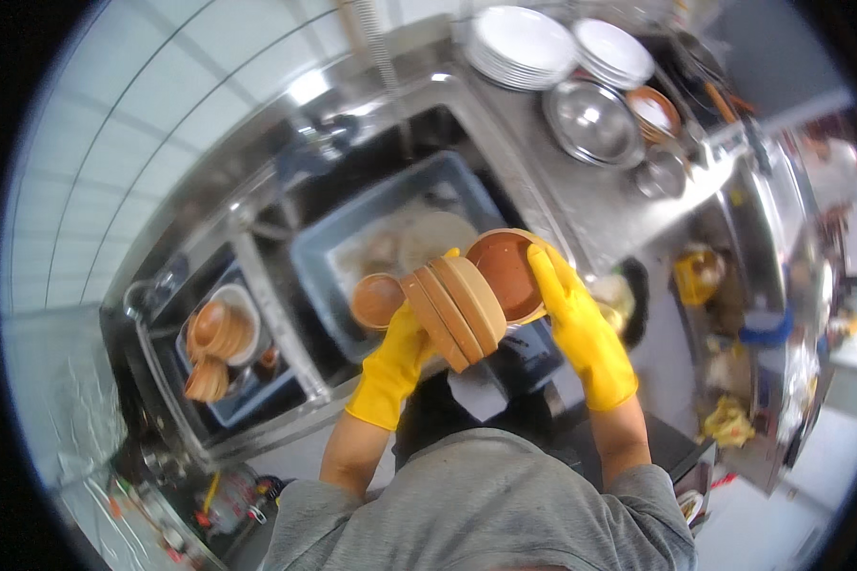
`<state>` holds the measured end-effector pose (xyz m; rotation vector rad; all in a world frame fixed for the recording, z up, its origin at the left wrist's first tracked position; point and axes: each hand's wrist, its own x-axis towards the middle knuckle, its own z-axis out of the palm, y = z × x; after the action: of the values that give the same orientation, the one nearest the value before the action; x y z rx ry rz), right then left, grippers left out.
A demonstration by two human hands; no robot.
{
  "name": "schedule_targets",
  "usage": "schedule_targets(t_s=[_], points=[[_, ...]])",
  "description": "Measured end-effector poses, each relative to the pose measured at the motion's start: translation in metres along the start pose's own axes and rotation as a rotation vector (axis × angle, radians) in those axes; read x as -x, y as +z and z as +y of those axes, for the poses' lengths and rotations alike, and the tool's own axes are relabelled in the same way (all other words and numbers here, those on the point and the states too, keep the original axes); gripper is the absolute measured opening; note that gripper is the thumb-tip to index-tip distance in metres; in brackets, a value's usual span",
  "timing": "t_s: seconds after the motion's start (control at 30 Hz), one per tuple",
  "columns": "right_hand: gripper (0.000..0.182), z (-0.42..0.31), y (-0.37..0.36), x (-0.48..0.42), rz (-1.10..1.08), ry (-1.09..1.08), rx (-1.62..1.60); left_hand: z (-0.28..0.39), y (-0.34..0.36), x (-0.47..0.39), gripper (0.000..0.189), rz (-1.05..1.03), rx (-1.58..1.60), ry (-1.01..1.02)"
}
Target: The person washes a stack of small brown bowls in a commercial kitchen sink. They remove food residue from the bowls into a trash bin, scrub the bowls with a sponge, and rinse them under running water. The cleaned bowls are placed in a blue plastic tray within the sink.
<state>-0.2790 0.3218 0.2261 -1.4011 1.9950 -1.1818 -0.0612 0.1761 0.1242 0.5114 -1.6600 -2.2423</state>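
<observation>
Both my hands wear yellow rubber gloves. My left hand holds a tilted stack of brown clay-coloured bowls from the left, its fingers partly hidden behind them. In my right hand is a single brown bowl, its inside turned up; it is beside the stack, and I cannot tell whether they touch. A smaller round brown bowl shows just beyond my left hand. Under the bowls, a blue-grey plastic basin sits in the steel sink, with cloudy water and a pale round dish inside.
In the left sink, brown bowls fill a white container. White plate stacks, steel bowls and more brown bowls stand on the right steel counter. A faucet rises behind. Another person is far right.
</observation>
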Motion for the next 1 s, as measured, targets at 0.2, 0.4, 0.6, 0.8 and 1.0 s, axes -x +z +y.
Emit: schedule_targets(t_s=[0.2, 0.4, 0.6, 0.8, 1.0], points=[[0.047, 0.079, 0.159, -0.098, -0.022, 0.647, -0.147, -0.018, -0.096, 0.089, 0.048, 0.548, 0.727, -0.18], [0.045, 0.185, 0.32, -0.175, -0.086, 0.446, 0.428, -0.061, -0.11, 0.146, 0.051, 0.863, 1.024, -0.174], [0.033, 0.184, 0.407, -0.185, -0.368, 0.344, 0.703, -0.075, -0.11, 0.155, 0.045, 0.93, 0.878, -0.157], [0.011, 0.174, 0.429, -0.19, -0.253, -0.025, 0.945, -0.072, -0.108, 0.158, 0.043, 0.999, 0.632, -0.296], [0.031, 0.173, 0.416, -0.2, -0.451, 0.356, 0.656, -0.072, -0.108, 0.169, 0.045, 0.995, 0.865, -0.284]])
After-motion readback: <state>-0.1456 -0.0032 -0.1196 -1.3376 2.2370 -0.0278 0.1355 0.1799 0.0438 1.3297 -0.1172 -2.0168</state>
